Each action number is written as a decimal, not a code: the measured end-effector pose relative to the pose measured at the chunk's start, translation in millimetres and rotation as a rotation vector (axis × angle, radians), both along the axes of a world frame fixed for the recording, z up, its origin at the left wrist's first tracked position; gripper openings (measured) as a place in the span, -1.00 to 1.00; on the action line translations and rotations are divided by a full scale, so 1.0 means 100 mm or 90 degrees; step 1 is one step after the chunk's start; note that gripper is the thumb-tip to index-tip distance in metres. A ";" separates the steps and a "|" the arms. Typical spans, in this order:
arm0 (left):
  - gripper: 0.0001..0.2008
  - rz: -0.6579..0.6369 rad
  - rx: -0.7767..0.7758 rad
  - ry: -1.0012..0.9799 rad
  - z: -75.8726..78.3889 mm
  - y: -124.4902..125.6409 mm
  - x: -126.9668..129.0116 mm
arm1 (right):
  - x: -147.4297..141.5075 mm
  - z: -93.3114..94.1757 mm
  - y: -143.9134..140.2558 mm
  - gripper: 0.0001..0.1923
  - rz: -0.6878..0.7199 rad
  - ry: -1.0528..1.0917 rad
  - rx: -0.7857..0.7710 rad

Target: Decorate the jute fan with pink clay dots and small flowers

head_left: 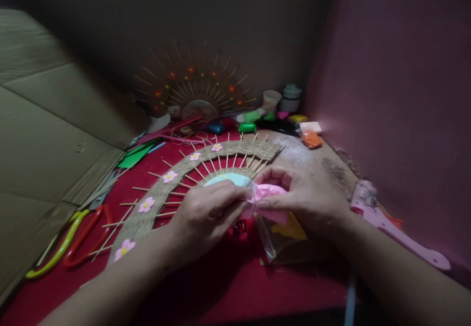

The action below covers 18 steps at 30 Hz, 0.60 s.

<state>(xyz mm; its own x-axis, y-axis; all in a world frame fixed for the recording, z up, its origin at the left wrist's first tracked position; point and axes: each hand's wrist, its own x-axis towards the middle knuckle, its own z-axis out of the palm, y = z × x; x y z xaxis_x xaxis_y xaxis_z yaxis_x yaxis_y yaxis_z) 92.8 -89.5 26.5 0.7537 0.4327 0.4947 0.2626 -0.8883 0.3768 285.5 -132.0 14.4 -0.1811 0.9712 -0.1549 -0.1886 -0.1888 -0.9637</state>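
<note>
Pink clay [270, 196]: we see a soft pink lump in a clear plastic bag [274, 235], held just above the red counter [235, 286], in front of the fan-shaped piece.
Left hand [206, 215]: our fingers are pinched shut on the crinkled neck of the bag, right beside the pink lump.
Right hand [307, 196]: our grip is curled closed over the lump from the far side, thumb and fingers pressing it through the film.
Handling: we judge the lump light and yielding, likely to dent under pressure; the film looks thin and slippery, so the gathered neck seems the surest hold.
Also in the bag: a yellow piece [292, 229] lies lower down, under our right hand.
Fan piece [176, 178]: a half-ring wrapped in twine, with thin wooden sticks radiating and small pink flowers [146, 204] set on it, lies flat behind our hands.
Left side: scissors [73, 240] with red and green handles rest on the counter beside cardboard sheets [47, 134].
Right side: a pink tool [386, 220] lies by the pink wall [397, 80].
Back: a second fan with red flowers [195, 88] stands upright, with cups and coloured clay packets [279, 115] near it.
Room: dim, closed in by cardboard and wall.
</note>
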 end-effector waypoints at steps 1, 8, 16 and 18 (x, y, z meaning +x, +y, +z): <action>-0.89 -0.006 -0.016 -0.007 -0.01 -0.01 0.01 | -0.01 0.02 0.00 -0.63 0.020 -0.014 -0.006; -0.88 0.031 -0.528 -0.104 0.02 -0.03 0.04 | -0.04 0.00 -0.03 -0.67 0.029 0.038 -0.004; -0.90 0.028 -0.823 -0.270 -0.01 0.09 -0.01 | 0.00 -0.02 -0.02 -0.70 -0.040 0.062 0.014; -0.89 0.048 -0.782 -0.245 -0.01 0.08 -0.01 | 0.00 -0.01 -0.02 -0.67 -0.039 0.072 0.009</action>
